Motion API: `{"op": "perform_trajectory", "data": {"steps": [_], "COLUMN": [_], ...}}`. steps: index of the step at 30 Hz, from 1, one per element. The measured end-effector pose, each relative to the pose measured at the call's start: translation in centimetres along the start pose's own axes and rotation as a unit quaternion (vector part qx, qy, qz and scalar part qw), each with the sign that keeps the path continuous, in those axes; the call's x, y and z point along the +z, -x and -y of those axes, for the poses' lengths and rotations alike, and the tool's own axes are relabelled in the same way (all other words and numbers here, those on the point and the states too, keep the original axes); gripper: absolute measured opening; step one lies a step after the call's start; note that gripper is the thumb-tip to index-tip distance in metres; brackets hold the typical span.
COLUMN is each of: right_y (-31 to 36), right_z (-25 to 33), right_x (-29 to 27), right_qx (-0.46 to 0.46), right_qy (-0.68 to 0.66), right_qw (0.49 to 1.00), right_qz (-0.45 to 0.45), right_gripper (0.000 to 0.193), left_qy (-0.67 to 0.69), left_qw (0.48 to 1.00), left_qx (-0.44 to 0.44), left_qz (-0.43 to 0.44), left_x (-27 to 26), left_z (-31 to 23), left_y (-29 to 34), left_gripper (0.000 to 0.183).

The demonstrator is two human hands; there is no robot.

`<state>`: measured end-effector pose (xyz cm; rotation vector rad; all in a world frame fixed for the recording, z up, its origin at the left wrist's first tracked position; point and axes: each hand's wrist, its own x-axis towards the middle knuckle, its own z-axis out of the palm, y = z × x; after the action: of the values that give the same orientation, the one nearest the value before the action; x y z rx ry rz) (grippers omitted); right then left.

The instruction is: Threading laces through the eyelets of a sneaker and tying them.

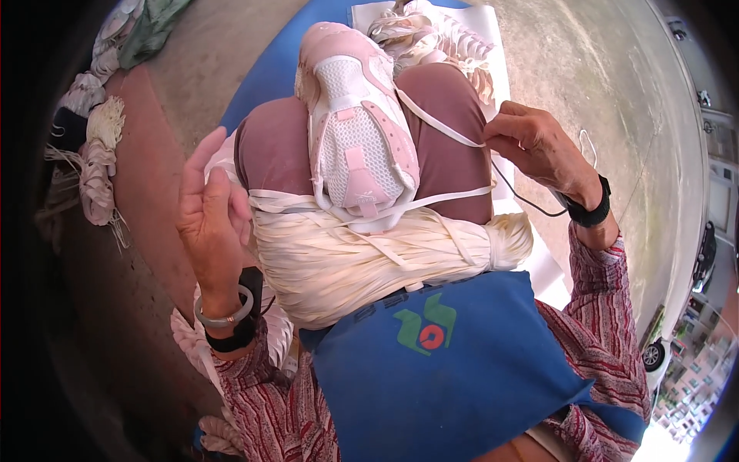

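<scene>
A pink and white shoe upper (358, 127) is being rested on the raised knees (439, 131) of the seated person, with its mesh toe part pointing away from the body and its tongue toward the body. Just below the shoe upper, nearer to the body, a thick bundle of cream-white laces (362, 258) is being carried across the lap, and its tied end is seen to the right of the shoe upper. A single white lace (443, 131) is being stretched from the right side of the shoe upper to the right hand (539, 146), where it is being pinched between the closed fingertips. A second lace strand is being led from the lower edge of the shoe upper to the right, across the thigh. The left hand (212, 212) is being held to the left of the shoe upper, with its palm turned to the shoe and its fingers open and loosely curved; nothing is being gripped by it, and its fingertips are beside the left end of the bundle. A metal bangle (225, 312) and a black band are being worn on the left wrist. A blue cloth (439, 369) is being kept under the bundle, below the shoe upper. More pale lace bundles (96, 165) are being left on the ground, well apart to the left of the shoe upper.
</scene>
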<state>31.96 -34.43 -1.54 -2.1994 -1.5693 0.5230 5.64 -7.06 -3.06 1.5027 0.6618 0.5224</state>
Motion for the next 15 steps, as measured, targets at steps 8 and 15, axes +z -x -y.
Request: {"op": "perform_trajectory", "data": {"steps": [8, 15], "right_y": [-2.9, -6.1], "right_z": [3.4, 4.9], "right_x": [0.0, 2.3], "right_qx": [0.005, -0.129], "right_qy": [0.054, 0.171], "right_qw": [0.987, 0.965], "right_qz": [-0.152, -0.149], "right_gripper": [0.02, 0.014], "left_qy": [-0.067, -0.388], "left_qw": [0.998, 0.861], "left_qx": [0.003, 0.275], "left_qz": [0.01, 0.18], "left_x": [1.3, 4.9], "left_z": [-2.1, -1.9], "left_y": [-0.4, 0.9], "left_gripper": [0.022, 0.073]}}
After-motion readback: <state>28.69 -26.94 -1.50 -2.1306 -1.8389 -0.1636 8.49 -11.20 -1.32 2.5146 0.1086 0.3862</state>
